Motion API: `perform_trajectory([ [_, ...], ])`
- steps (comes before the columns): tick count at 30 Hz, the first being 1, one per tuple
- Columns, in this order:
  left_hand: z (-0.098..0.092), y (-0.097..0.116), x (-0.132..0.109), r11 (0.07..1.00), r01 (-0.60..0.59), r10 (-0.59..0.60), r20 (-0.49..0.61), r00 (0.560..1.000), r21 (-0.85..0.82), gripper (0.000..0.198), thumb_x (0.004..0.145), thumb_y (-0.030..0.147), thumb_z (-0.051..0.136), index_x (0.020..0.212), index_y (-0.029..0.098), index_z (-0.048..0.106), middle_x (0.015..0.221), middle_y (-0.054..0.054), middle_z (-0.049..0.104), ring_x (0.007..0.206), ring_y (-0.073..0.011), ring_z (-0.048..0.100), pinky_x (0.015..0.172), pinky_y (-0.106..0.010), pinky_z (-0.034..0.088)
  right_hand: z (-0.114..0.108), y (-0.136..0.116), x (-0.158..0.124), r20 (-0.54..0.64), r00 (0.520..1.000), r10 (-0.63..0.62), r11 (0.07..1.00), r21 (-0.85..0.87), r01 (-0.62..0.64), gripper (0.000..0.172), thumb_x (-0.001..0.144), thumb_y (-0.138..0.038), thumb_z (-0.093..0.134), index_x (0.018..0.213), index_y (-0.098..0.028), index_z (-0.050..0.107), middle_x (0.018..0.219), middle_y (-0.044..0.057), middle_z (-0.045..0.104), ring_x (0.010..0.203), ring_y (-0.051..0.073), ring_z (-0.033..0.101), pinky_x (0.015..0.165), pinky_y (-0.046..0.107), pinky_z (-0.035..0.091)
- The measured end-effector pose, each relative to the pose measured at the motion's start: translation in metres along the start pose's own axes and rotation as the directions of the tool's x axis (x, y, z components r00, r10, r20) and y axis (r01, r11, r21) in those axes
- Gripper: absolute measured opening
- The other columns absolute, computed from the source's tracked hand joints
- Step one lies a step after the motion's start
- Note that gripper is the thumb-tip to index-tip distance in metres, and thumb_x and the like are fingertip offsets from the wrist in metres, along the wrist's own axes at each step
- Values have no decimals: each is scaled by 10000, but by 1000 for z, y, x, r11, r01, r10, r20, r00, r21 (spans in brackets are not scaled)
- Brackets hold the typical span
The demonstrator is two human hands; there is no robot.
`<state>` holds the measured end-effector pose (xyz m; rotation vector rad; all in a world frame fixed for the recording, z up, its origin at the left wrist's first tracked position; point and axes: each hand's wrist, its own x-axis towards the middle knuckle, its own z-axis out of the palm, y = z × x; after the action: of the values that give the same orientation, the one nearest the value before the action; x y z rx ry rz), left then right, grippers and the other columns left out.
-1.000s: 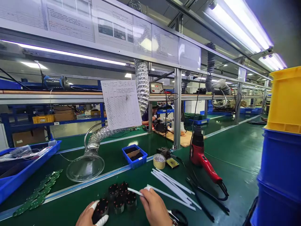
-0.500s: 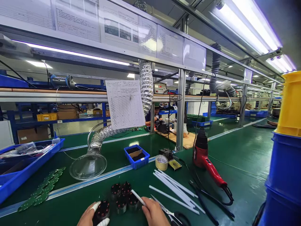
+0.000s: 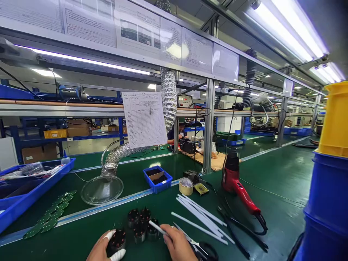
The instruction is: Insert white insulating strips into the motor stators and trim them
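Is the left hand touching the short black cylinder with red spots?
Touching. The head view shows the left hand with white fingertip covers pressed on the short black cylinder.

The left hand (image 3: 104, 248) curls low with white-capped fingers, while the right hand (image 3: 177, 244) pinches.

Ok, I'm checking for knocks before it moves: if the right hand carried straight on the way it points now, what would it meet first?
Probably the round black part just ahead and to the left, which the tip of the white plastic strip held in the right hand already overlaps in view. Depth is unclear, so the strip may pass above it.
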<state>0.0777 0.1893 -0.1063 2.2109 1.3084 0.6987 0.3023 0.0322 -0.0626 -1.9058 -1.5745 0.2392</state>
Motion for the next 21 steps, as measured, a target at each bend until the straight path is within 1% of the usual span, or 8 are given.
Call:
perform_trajectory([
  [4,-2,-2,1,1000,13,-14,67,998,20,685,608,489,518,1139,57,509,1258,-155,508,1193,-290,422,1012,-365,315,-2,0,0,4,1000,-10,1000,0,10,359,796,-122,386,1092,-195,577,1033,59,640,944,181,580,828,252,412],
  [7,0,-2,0,1000,6,-7,29,1000,15,655,610,475,518,1128,74,520,1246,-136,525,1193,-282,423,1014,-351,315,-2,0,0,7,1000,-11,1000,-5,11,351,800,-136,387,1086,-198,580,1025,66,640,934,187,583,819,259,415],
  [10,1,-1,0,1000,-10,10,-16,1000,16,633,614,456,515,1107,60,533,1228,-156,537,1179,-293,437,1011,-367,316,-1,1,0,13,1000,-13,1000,-11,14,353,795,-135,395,1089,-203,578,1011,63,643,922,186,588,811,255,417],
  [15,-6,4,0,1000,19,-20,58,998,17,664,592,478,529,1118,73,528,1247,-148,522,1189,-282,428,1016,-355,309,0,2,0,14,1000,-5,1000,-22,5,367,792,-126,389,1104,-197,569,997,70,645,902,195,593,797,272,423],
  [21,-13,13,-4,999,13,-16,88,996,35,697,608,482,505,1143,36,505,1271,-170,492,1203,-281,410,1031,-362,284,0,2,0,18,1000,-14,1000,-18,14,372,786,-122,390,1103,-209,566,990,57,648,891,183,594,794,261,423],
])
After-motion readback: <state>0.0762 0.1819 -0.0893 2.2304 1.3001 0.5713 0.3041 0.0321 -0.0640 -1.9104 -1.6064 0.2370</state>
